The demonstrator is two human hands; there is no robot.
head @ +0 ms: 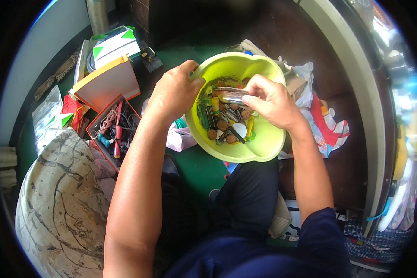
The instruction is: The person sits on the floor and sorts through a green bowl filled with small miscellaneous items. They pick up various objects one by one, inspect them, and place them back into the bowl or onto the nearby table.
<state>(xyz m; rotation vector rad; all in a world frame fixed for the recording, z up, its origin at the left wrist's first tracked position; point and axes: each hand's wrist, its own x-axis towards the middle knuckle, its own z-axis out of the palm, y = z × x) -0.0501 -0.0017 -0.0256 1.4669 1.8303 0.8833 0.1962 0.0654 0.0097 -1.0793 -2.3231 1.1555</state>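
My left hand (175,91) grips the left rim of a lime-green plastic bin (269,140), tilted so that its inside faces me. Between the thumb and fingers of my right hand (271,100) is a small flat object (230,93), partly shiny; its exact kind is unclear. Below it, mixed small items lie in the bin. Among them are a white disc (239,129), a black strip (236,134), several brown round pieces (222,125) and thin metallic pieces (231,114). My right fingers cover part of the contents.
Left of the bin stand an orange-edged box of cables (116,128) and a white and green carton (120,48). A branch-patterned cushioned seat (66,198) is at lower left. Red and white plastic bags (328,128) lie to the right, beside dark brown furniture (337,166).
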